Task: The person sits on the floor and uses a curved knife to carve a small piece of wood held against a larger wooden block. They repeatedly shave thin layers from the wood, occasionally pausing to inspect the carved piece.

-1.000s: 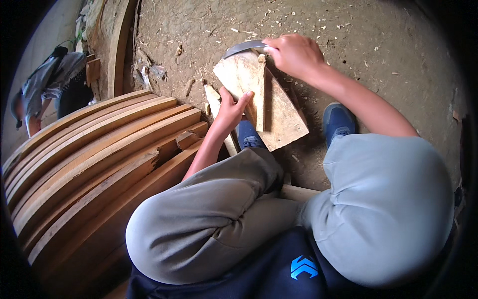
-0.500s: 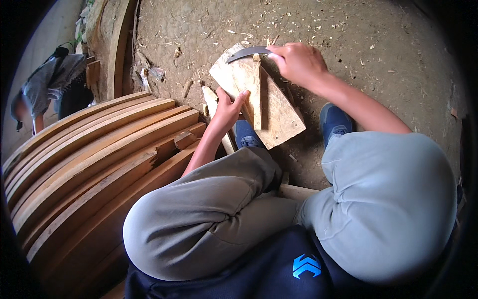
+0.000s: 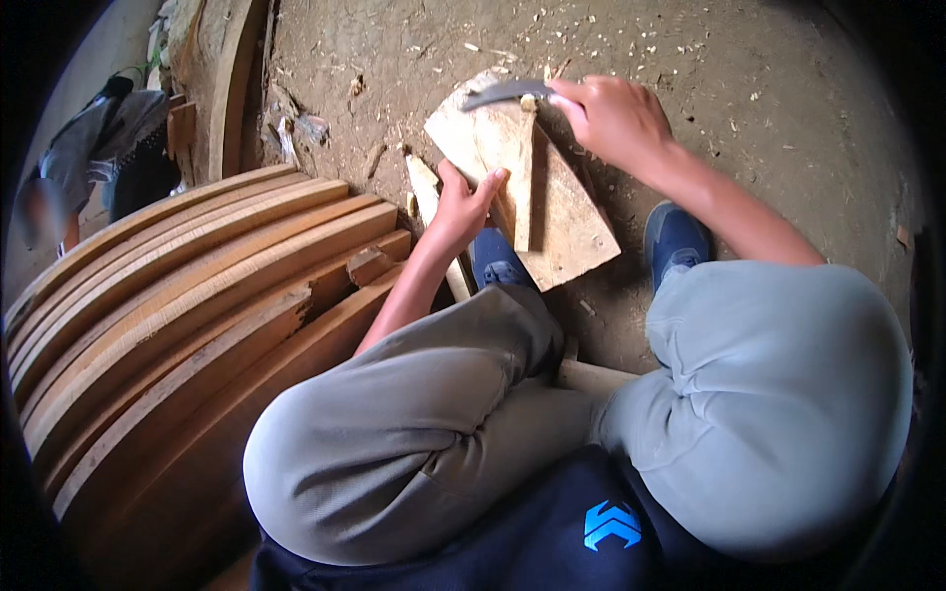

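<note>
My right hand (image 3: 618,120) is closed around the handle of a sickle-like curved blade (image 3: 507,92). The blade points left and lies across the far end of a pale wooden board (image 3: 576,236), close to the top of a narrow wood strip (image 3: 526,187). My left hand (image 3: 465,205) grips pale wood at the strip's left side, its thumb pressed on the upper face. Its other fingers are partly hidden under the wood. The board rests slanted in front of my shoes, and what supports its underside is hidden.
A stack of long sawn planks (image 3: 197,266) fills the left side. A pale offcut (image 3: 424,187) lies beside my left wrist. Wood chips (image 3: 542,44) are scattered over the dirt floor. Another person (image 3: 118,148) bends down at the far left, beyond the planks.
The board, strip, blade and both hands appear slightly farther right and higher, along with the whole view. Both hands keep their grips. The person at the far left has shifted a little.
</note>
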Available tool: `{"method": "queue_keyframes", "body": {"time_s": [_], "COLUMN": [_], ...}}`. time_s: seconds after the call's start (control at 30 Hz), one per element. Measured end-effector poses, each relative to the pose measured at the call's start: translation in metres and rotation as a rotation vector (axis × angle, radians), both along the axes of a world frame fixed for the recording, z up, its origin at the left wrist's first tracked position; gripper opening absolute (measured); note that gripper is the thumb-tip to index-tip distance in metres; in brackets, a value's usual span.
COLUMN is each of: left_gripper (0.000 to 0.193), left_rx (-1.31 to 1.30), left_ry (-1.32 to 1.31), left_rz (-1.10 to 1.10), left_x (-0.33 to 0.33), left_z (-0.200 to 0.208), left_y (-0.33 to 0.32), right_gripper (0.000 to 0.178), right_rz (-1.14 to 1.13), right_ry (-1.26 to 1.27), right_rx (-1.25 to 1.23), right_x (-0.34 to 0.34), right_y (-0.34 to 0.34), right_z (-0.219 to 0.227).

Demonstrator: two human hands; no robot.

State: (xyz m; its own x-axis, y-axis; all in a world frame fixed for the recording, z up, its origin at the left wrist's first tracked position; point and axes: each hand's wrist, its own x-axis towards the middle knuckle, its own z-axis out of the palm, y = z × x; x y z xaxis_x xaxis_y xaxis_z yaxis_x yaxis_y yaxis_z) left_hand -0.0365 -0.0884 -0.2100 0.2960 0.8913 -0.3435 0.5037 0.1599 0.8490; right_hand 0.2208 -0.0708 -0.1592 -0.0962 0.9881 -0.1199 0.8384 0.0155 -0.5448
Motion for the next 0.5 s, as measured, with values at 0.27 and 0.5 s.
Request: {"method": "queue_keyframes", "body": {"time_s": [0.27,0.5], "left_gripper": [0.059,0.063], "left_rx": [-0.076,-0.230], "left_ry": [-0.057,-0.060], "left_rz": [0.078,0.090], "left_x": [0.005,0.003], "left_z": [0.009,0.013], "left_y": [-0.004,-0.004], "right_gripper": [0.027,0.024], "right_rz": [-0.002,-0.057], "right_ry": [0.033,0.010], "right_rx": [0.141,0.097], "right_x": [0.000,0.031], "right_y": [0.009,-0.010], "right_z": [-0.010,-0.011]}}
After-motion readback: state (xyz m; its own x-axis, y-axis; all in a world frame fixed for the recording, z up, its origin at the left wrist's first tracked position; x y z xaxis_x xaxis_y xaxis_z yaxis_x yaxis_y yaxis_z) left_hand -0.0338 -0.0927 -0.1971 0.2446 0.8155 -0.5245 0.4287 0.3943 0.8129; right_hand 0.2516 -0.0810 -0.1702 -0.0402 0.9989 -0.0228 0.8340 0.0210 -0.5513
